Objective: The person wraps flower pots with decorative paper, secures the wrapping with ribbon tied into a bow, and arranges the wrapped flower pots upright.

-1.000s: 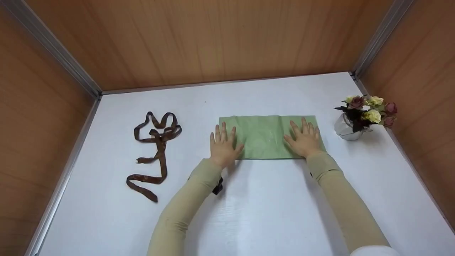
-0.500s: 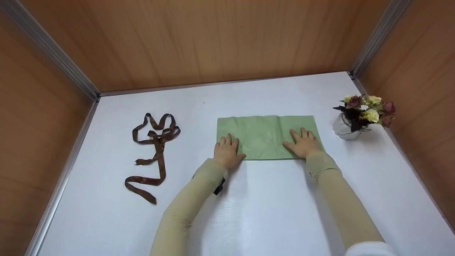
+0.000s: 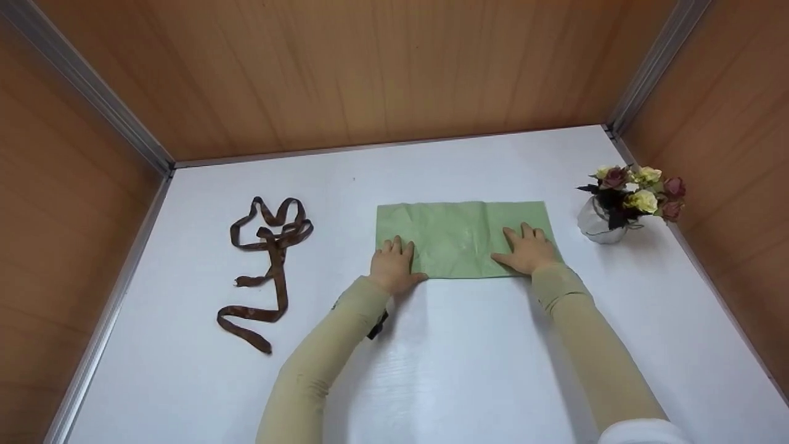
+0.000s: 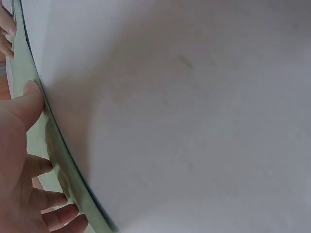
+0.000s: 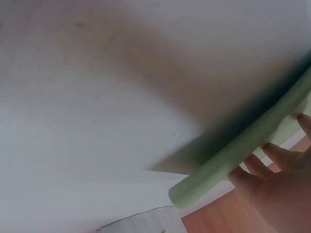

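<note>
A folded green sheet (image 3: 453, 237), paper-like and slightly creased, lies flat on the white table. My left hand (image 3: 392, 268) rests on its left end, fingertips pressing the top and thumb at the near edge. At the right end my right hand (image 3: 529, 250) lies on the sheet, fingers spread and a little bent. The left wrist view has the left thumb (image 4: 32, 97) touching the sheet's long edge. A rounded fold (image 5: 218, 172) shows along the near edge in the right wrist view, with the right fingertips behind it.
A brown ribbon (image 3: 278, 277) lies in loose loops on the left of the white table (image 3: 185, 382). To the right stands a white pot (image 3: 599, 222) of artificial-looking flowers (image 3: 641, 200). Wood panels (image 3: 394, 74) enclose the back and sides.
Both hands have drawn back toward the near edge of the green sheet, and their fingers bend more than before. The sheet and ribbon lie where they were.
</note>
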Demonstrator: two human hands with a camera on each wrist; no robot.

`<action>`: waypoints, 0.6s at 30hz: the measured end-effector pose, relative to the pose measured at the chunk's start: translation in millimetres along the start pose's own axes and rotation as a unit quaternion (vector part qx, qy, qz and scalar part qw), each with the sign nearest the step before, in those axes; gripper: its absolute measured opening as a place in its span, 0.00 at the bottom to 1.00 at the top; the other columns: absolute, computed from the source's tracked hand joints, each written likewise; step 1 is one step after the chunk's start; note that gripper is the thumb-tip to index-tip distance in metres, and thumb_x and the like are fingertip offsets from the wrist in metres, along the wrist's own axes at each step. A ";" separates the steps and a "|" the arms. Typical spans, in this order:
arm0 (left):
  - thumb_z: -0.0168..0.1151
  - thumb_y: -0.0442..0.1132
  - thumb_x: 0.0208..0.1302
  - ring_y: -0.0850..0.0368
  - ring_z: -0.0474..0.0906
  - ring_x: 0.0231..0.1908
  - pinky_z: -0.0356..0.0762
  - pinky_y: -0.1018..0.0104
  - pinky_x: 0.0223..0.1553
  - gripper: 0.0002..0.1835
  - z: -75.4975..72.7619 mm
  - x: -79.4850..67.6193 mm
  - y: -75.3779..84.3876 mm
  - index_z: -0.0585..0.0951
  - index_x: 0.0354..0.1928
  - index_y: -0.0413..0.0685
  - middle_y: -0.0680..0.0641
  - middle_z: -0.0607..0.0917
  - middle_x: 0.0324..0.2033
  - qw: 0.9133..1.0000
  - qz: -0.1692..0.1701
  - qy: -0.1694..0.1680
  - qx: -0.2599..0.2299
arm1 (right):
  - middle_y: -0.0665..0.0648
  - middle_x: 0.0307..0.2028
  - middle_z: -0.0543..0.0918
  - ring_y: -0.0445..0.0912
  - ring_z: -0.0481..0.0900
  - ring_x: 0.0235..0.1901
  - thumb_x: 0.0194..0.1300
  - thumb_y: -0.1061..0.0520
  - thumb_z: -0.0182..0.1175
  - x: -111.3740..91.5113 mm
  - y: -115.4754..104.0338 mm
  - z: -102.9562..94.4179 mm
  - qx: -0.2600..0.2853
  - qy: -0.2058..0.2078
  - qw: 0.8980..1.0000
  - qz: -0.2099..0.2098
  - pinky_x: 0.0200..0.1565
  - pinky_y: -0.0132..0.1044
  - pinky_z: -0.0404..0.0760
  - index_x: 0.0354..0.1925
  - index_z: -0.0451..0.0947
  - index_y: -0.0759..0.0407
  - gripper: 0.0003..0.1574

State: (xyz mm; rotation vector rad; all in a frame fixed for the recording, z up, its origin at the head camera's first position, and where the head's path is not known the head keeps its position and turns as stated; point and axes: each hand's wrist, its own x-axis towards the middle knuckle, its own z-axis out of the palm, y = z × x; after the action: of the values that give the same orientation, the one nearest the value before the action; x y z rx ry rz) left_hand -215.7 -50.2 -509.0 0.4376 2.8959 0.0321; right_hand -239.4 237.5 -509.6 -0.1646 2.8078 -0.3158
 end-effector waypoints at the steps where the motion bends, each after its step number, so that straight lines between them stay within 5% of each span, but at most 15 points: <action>1: 0.53 0.67 0.60 0.43 0.58 0.68 0.65 0.52 0.63 0.44 -0.1 -0.8 -0.5 0.61 0.70 0.46 0.37 0.62 0.69 1.000 -0.001 -0.001 0.000 | 0.76 0.69 0.48 0.73 0.49 0.66 0.64 0.32 0.49 0.3 -0.6 0.4 -0.001 0.001 1.000 0.000 0.61 0.66 0.59 0.72 0.51 0.60 0.50; 13: 0.55 0.65 0.60 0.42 0.61 0.66 0.69 0.52 0.60 0.43 -2.2 -9.4 2.1 0.63 0.69 0.44 0.36 0.64 0.67 1.000 -0.002 0.010 -0.003 | 0.77 0.68 0.50 0.73 0.51 0.65 0.65 0.33 0.50 -0.2 0.1 3.6 -0.017 0.012 1.000 -0.017 0.61 0.67 0.59 0.71 0.52 0.61 0.49; 18: 0.55 0.65 0.61 0.43 0.62 0.66 0.71 0.52 0.58 0.42 -1.8 -9.3 1.3 0.64 0.69 0.45 0.36 0.65 0.67 1.000 0.000 0.021 -0.001 | 0.72 0.71 0.43 0.71 0.47 0.68 0.68 0.38 0.51 1.1 3.9 7.5 -0.003 0.033 0.997 -0.076 0.64 0.66 0.52 0.73 0.51 0.54 0.43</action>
State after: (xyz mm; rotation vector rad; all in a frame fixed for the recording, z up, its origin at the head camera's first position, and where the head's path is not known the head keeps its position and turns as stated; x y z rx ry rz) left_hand -207.0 -51.7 -505.3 0.4435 2.9375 0.0436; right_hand -238.4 239.6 -517.7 -0.3775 2.8677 -0.3550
